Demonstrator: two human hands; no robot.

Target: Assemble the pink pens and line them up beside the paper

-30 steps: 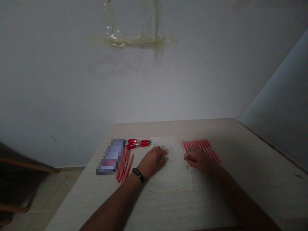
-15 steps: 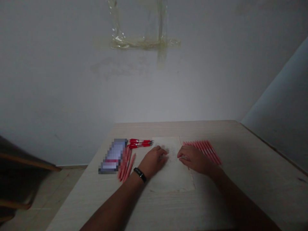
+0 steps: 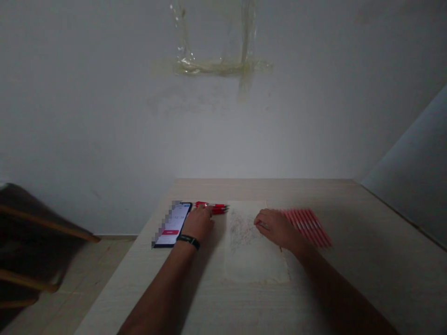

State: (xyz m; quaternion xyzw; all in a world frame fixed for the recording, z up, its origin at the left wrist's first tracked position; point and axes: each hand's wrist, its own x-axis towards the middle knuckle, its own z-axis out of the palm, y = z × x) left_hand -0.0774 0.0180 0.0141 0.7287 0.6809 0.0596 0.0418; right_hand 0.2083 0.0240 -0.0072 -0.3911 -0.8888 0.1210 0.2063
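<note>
My left hand (image 3: 199,223), with a black wristband (image 3: 189,240), lies over the spot beside the phone (image 3: 173,226), close to the red pens (image 3: 219,210). Its fingers point down and are mostly hidden, so its grip does not show. My right hand (image 3: 275,226) is over the right part of a pale sheet (image 3: 256,265) marked with dark and reddish scribbles. Its fingers are pinched together, with a small pale bit showing between them that I cannot make out. Right of that hand, several pink pens (image 3: 309,226) lie side by side in a slanted row.
The wooden table (image 3: 244,307) stands against a grey wall (image 3: 279,125) with yellowed tape (image 3: 213,70) on it. A dark chair-like piece with wooden bars (image 3: 28,279) is at the left, above the tiled floor (image 3: 94,265).
My left hand has moved left, off the sheet, to beside the phone, where the loose pink pens are now covered. My right hand stays pinched near the sheet's right edge. The view has shifted slightly.
</note>
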